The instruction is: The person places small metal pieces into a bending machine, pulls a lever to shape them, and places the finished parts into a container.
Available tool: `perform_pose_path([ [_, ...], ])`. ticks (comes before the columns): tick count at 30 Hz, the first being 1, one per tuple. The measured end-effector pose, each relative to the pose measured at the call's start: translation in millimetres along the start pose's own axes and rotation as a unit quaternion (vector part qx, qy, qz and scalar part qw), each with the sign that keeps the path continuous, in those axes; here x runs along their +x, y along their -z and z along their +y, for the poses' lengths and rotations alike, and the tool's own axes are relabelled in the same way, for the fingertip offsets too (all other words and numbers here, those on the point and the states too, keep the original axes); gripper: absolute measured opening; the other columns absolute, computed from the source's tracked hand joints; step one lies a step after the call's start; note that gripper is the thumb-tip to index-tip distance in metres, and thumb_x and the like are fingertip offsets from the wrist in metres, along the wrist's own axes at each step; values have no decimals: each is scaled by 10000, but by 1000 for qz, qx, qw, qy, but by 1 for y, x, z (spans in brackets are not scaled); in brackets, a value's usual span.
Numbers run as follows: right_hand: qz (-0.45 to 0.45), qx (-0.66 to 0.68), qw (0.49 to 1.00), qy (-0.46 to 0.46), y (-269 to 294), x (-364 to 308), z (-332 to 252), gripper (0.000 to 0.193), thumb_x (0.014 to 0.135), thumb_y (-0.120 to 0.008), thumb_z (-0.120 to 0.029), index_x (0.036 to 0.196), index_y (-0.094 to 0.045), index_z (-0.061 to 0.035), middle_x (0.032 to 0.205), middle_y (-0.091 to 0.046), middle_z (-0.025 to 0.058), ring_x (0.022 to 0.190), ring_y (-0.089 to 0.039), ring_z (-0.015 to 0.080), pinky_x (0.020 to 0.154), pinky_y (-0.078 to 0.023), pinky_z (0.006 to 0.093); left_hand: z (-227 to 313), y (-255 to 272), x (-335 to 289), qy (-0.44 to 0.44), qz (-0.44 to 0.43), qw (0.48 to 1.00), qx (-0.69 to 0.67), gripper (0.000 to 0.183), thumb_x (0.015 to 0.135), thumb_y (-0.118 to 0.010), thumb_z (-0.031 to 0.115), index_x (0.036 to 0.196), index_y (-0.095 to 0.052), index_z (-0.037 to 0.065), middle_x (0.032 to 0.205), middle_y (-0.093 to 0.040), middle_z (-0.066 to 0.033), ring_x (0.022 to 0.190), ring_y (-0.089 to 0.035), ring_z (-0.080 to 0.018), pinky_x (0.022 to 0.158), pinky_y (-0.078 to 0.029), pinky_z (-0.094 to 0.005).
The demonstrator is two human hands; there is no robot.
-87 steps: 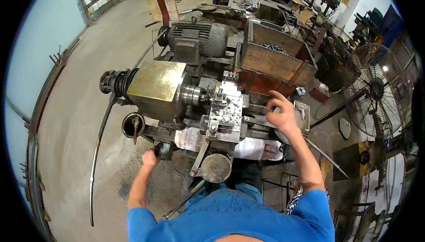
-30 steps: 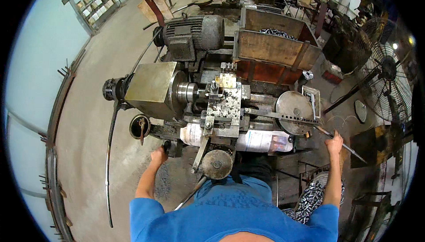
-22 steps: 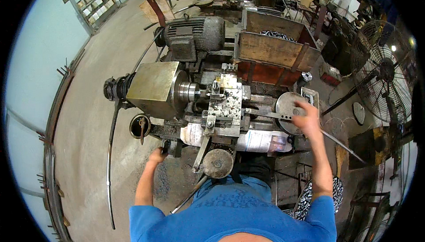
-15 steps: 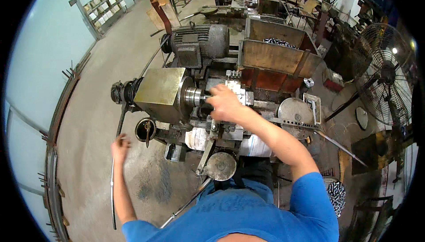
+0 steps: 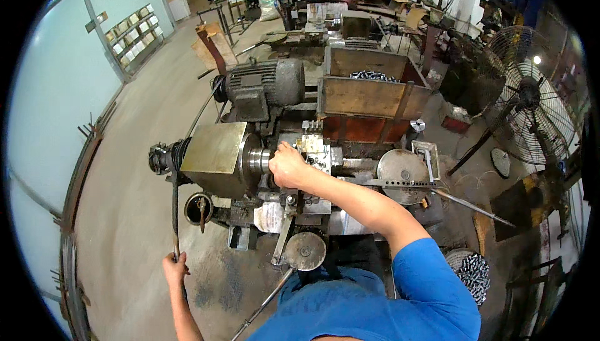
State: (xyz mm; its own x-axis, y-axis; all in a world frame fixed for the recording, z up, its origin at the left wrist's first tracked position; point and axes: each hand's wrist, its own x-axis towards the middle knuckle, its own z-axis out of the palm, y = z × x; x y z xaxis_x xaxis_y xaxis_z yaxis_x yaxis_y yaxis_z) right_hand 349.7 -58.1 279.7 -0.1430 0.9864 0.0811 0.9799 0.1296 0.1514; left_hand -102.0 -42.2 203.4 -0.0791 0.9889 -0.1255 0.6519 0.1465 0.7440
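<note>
My left hand point(image 5: 176, 267) is closed around a long dark lever point(image 5: 175, 216) that hangs down from the left end of a lathe's headstock point(image 5: 212, 147). My right hand point(image 5: 287, 165) is at the shiny spindle nose point(image 5: 257, 160), its fingers curled in at the front of it. Whatever lies inside those fingers is hidden. Just right of this hand sits the oily tool slide point(image 5: 315, 150). Below it are a crank arm point(image 5: 284, 238) and a round metal disc point(image 5: 306, 252), close to my body.
A dark pot point(image 5: 189, 210) with a brush-like stick stands left of the lathe bed. Behind are a motor point(image 5: 265, 85) and a wooden-sided bin point(image 5: 362, 95) of small metal parts. A caged fan point(image 5: 528, 94) stands right; a basket of metal pieces point(image 5: 474, 278) sits lower right.
My left hand has moved lower and closed around the lever. My right hand has come in against the spindle nose, its fingers more curled. The view has tilted up and shifted slightly.
</note>
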Motion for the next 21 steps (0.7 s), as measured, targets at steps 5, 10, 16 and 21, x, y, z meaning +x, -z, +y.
perform_pose_path([
  [5,52,114,980,-152,77,-36,79,274,597,-615,-288,680,-664,-31,711,-638,153,706,-633,320,656,-517,414,-20,13,22,-6,-135,985,-109,220,778,-598,53,910,-547,-115,607,-578,-119,508,-595,-201,472,-508,-321],
  [10,326,-13,918,-224,74,-77,172,459,589,-625,-149,1029,-599,-23,1207,-451,238,1141,-400,402,990,-337,429,-6,-15,45,-31,-182,959,-217,268,801,-586,87,961,-514,-116,633,-554,-124,563,-595,-230,535,-530,-360],
  [16,402,198,874,-190,34,-177,123,518,538,-638,-175,1044,-597,-75,1234,-462,210,1075,-488,375,905,-414,401,-22,-6,49,14,-183,963,-197,339,835,-607,171,1010,-513,-104,697,-553,-114,623,-600,-223,602,-523,-347],
  [21,271,300,821,-404,-71,-348,72,443,567,-622,-170,993,-632,-49,1120,-559,165,980,-553,336,851,-451,377,-16,-1,39,54,-181,966,-177,311,849,-612,173,1049,-578,-62,713,-602,-120,633,-569,-206,619,-506,-339],
])
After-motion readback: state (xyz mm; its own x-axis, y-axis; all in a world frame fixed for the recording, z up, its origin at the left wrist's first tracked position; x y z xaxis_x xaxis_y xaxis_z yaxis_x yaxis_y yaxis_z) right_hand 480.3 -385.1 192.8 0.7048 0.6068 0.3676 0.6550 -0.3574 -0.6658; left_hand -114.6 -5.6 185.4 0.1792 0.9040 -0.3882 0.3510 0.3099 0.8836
